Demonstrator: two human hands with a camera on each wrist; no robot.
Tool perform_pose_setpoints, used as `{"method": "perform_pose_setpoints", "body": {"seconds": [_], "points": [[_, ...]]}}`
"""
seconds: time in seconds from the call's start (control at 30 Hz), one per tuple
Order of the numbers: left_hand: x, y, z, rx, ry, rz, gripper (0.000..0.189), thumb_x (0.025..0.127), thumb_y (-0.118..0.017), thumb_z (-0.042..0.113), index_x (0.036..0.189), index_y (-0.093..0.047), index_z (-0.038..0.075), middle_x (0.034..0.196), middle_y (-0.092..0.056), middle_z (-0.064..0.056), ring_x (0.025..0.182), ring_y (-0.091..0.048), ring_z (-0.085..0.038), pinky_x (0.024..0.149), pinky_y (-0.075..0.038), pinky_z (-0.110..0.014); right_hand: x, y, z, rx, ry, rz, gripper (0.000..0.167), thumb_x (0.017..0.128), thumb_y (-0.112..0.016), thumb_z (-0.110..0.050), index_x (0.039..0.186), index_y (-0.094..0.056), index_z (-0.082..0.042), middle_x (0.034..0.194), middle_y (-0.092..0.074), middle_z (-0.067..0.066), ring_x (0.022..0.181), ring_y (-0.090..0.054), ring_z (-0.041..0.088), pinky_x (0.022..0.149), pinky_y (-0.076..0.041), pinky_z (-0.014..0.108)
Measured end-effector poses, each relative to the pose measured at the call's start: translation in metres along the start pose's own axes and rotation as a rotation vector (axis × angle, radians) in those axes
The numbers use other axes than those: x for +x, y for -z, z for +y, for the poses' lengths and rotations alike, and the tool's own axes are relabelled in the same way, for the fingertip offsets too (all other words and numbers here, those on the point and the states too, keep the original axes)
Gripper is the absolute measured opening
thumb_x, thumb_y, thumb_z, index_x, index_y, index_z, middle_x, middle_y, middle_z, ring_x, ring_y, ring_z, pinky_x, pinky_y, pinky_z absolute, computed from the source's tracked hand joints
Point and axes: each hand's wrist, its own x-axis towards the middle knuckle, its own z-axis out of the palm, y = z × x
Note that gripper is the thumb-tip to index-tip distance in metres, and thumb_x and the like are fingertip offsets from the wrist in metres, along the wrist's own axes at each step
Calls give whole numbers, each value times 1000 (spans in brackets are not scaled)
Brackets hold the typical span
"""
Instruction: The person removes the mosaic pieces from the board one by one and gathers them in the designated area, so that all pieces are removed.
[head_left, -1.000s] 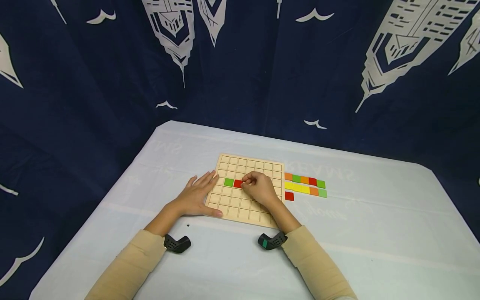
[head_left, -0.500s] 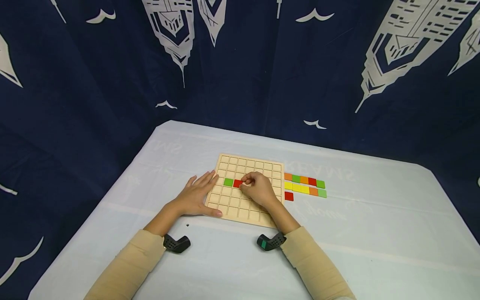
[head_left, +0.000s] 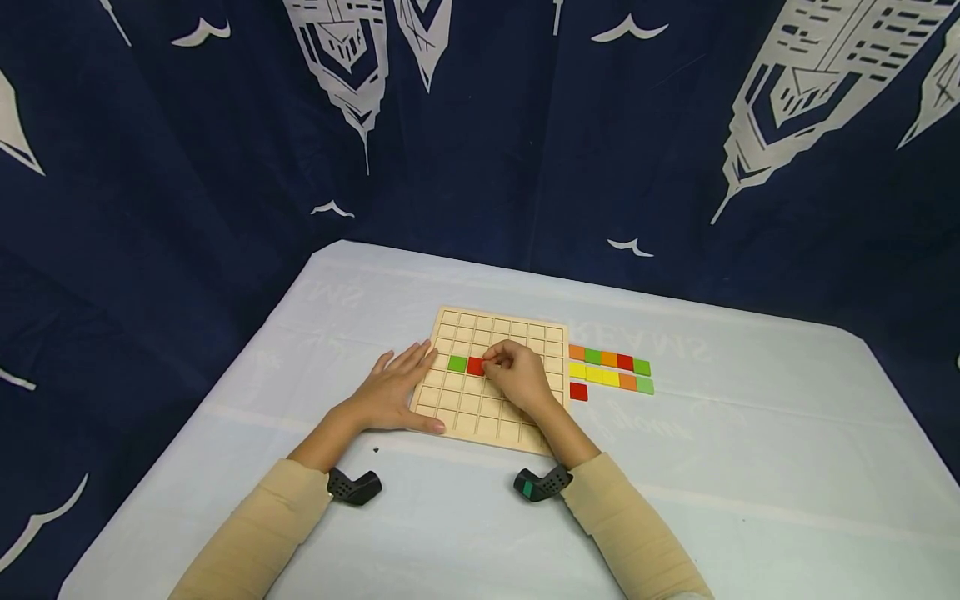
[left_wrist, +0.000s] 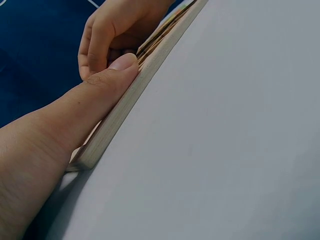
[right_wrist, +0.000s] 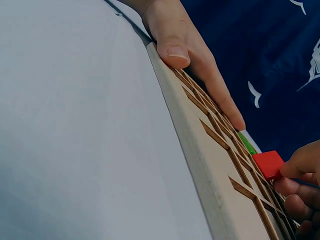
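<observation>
My right hand (head_left: 519, 375) pinches a red square tile (head_left: 475, 366) between thumb and curled fingers, over a light wooden grid board (head_left: 468, 425). In the right wrist view the red tile (right_wrist: 269, 165) looks tilted, one edge at the board's grooves. Just left of it, a green tile (head_left: 457, 363) lies in a cell. My left hand (head_left: 390, 396) rests with spread fingers on the board's left side, its thumb on the near edge. In the left wrist view that thumb (left_wrist: 123, 62) lies along the board's rim (left_wrist: 125, 105).
Right of the board, two rows of coloured tiles (head_left: 610, 377) lie on the white table (head_left: 720, 467), with a single red tile (head_left: 578, 392) nearer me. A small dark speck (head_left: 376, 450) is in front of the board. Dark blue printed cloth (head_left: 480, 192) hangs behind.
</observation>
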Motion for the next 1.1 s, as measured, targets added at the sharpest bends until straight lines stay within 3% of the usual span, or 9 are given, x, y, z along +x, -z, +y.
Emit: {"method": "perform_pose_setpoints", "body": {"seconds": [0.47,1.1], "points": [[0,0,0,8,5,-9,125,68,-67,78,157,-13,7,163,-3,-8,149,-3,-26,115,1,-56,0,8,-6,70,-84,-10,3,86,-68,-4,89,-70,-3,77,-66,3,65,-50,14,57,-41,23],[1,0,0,14,4,-7,125,68,-67,77,157,-13,6,163,-3,-9,149,-3,-27,115,1,-56,-18,44,2,70,-122,5,6,87,-67,-5,90,-69,-1,78,-66,5,66,-50,15,58,-40,24]]}}
